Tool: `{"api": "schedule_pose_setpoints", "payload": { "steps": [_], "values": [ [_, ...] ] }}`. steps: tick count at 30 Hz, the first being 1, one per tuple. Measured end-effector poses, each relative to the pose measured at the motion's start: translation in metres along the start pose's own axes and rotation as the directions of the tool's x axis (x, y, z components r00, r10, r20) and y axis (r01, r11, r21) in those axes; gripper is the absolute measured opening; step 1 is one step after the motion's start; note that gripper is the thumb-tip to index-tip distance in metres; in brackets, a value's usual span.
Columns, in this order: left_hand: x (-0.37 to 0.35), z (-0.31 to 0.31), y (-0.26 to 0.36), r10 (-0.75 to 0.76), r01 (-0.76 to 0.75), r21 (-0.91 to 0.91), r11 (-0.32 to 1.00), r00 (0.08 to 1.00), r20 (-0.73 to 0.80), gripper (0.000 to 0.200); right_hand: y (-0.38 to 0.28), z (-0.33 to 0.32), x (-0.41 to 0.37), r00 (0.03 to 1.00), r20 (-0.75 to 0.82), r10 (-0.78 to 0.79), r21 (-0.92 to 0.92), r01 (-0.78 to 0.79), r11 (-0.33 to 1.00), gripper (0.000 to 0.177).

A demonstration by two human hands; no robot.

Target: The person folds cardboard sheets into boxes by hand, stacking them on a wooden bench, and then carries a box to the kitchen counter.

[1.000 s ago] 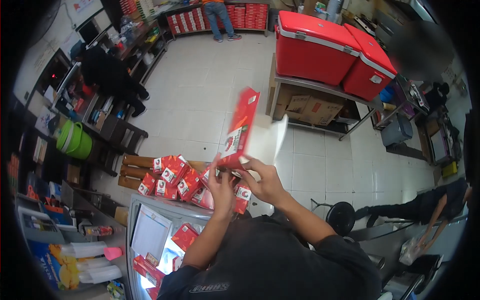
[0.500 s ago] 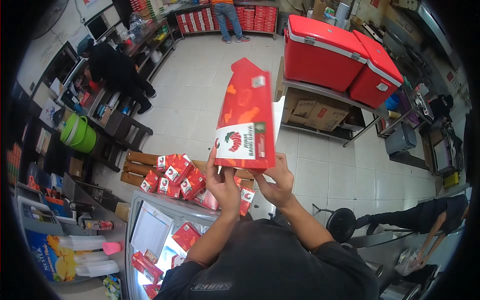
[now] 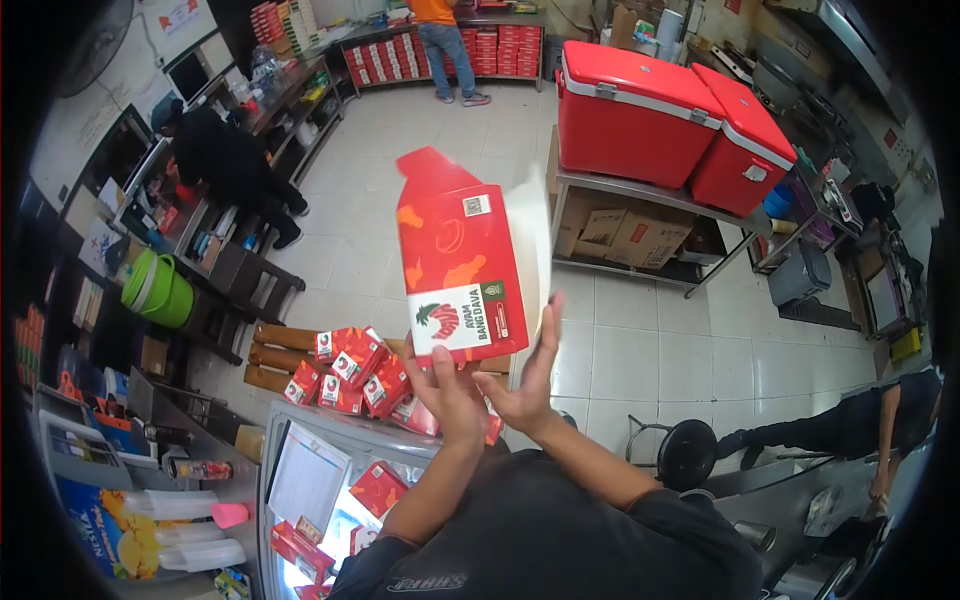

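A red cardboard food box (image 3: 460, 240), partly unfolded, is held up in front of me with its white label panel towards me. Its top flap sticks up, and a white inner flap (image 3: 532, 240) spreads out on the right side. My left hand (image 3: 450, 402) grips the lower left edge, thumb on the label side and the other fingers partly hidden behind the board. Beside the lower right corner, my right hand (image 3: 527, 385) has its fingers stretched upward along the white flap, its thumb apart near the bottom edge.
Folded red boxes (image 3: 362, 362) are piled on a wooden slatted bench (image 3: 275, 358) beyond the glass-topped freezer (image 3: 400, 450). More boxes and a paper sheet (image 3: 308, 470) lie on the freezer. Red coolers (image 3: 640, 120) stand on a steel table. Other people work left, right and at the back.
The box has moved left and slightly down, and its white flap has swung wider on the right. My right hand has loosened from the lower corner and its fingers have straightened.
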State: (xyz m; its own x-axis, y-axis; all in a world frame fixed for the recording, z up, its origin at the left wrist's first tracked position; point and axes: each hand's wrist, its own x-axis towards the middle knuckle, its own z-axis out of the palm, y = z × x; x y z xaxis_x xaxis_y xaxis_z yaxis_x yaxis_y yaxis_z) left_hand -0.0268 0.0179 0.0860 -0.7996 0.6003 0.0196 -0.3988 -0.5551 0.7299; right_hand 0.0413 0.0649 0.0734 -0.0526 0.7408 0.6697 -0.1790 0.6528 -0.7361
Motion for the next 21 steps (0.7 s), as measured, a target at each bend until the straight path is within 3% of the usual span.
{"api": "schedule_pose_setpoints", "payload": {
  "steps": [2, 3, 4, 6, 8, 9, 10, 11, 12, 14, 15, 16, 18, 19, 20, 21],
  "values": [
    [-0.005, -0.008, -0.010, -0.018, 0.015, 0.046, 0.999, 0.997, 0.069, 0.053, -0.021, 0.006, 0.008, 0.989, 0.066, 0.132, 0.306, -0.146, 0.941, 0.075],
    [-0.005, -0.006, -0.010, -0.046, 0.048, -0.014, 0.999, 0.992, 0.118, 0.052, -0.019, 0.003, 0.010, 0.990, 0.060, 0.125, 0.304, -0.137, 0.943, 0.075],
    [-0.001, -0.009, -0.011, -0.047, 0.049, -0.015, 0.999, 0.991, 0.127, 0.052, -0.016, -0.003, 0.012, 0.970, 0.092, 0.223, 0.293, -0.240, 0.925, 0.069],
    [0.010, -0.028, -0.014, -0.229, 0.124, 0.309, 0.943, 0.916, 0.330, 0.052, -0.010, -0.021, 0.015, 0.897, 0.155, 0.415, 0.262, -0.442, 0.858, 0.059],
    [0.015, -0.041, -0.015, -0.293, 0.155, 0.370, 0.916, 0.890, 0.350, 0.053, -0.006, -0.035, 0.019, 0.778, 0.226, 0.586, 0.216, -0.626, 0.749, 0.049],
    [0.016, -0.046, -0.012, -0.390, 0.257, 0.373, 0.892, 0.854, 0.344, 0.056, -0.007, -0.040, 0.018, 0.780, 0.234, 0.580, 0.215, -0.624, 0.751, 0.049],
    [0.017, -0.054, -0.011, -0.482, 0.355, 0.373, 0.857, 0.808, 0.338, 0.058, -0.010, -0.044, 0.016, 0.853, 0.279, 0.440, 0.134, -0.489, 0.862, 0.046],
    [0.021, -0.087, -0.029, -0.506, 0.486, 0.144, 0.862, 0.810, 0.296, 0.061, -0.012, -0.049, 0.012, 0.895, 0.336, 0.292, 0.062, -0.330, 0.942, 0.046],
    [0.017, -0.082, -0.028, -0.345, 0.397, -0.093, 0.913, 0.874, 0.342, 0.062, -0.011, -0.054, 0.008, 0.893, 0.347, 0.285, 0.066, -0.327, 0.943, 0.046],
    [0.019, -0.083, -0.012, -0.175, 0.293, -0.212, 0.932, 0.878, 0.445, 0.071, -0.002, -0.063, -0.004, 0.898, 0.430, 0.091, 0.155, -0.173, 0.973, 0.042],
    [0.018, -0.074, -0.001, -0.165, 0.281, -0.218, 0.935, 0.885, 0.435, 0.071, 0.002, -0.066, -0.009, 0.895, 0.444, 0.040, 0.192, -0.139, 0.972, 0.043],
    [0.018, -0.062, 0.010, -0.147, 0.227, -0.172, 0.959, 0.912, 0.384, 0.071, 0.000, -0.067, -0.015, 0.889, 0.456, 0.038, 0.198, -0.143, 0.970, 0.043],
    [0.018, -0.062, 0.018, -0.121, 0.169, -0.125, 0.978, 0.939, 0.323, 0.072, -0.007, -0.068, -0.021, 0.845, 0.344, 0.409, 0.390, -0.525, 0.757, 0.054],
    [0.021, -0.069, 0.019, -0.088, 0.061, 0.085, 0.995, 0.928, 0.361, 0.073, 0.014, -0.075, -0.021, 0.852, 0.351, 0.389, 0.270, -0.490, 0.829, 0.067],
    [0.023, -0.072, 0.020, -0.066, -0.059, 0.286, 0.956, 0.910, 0.409, 0.074, 0.012, -0.078, -0.009, 0.851, 0.354, 0.387, 0.269, -0.489, 0.830, 0.067],
    [0.024, -0.047, 0.033, 0.077, -0.267, 0.347, 0.899, 0.877, 0.474, 0.077, 0.006, -0.077, 0.010, 0.974, 0.214, 0.077, -0.018, -0.075, 0.997, 0.069]
  ]
}}
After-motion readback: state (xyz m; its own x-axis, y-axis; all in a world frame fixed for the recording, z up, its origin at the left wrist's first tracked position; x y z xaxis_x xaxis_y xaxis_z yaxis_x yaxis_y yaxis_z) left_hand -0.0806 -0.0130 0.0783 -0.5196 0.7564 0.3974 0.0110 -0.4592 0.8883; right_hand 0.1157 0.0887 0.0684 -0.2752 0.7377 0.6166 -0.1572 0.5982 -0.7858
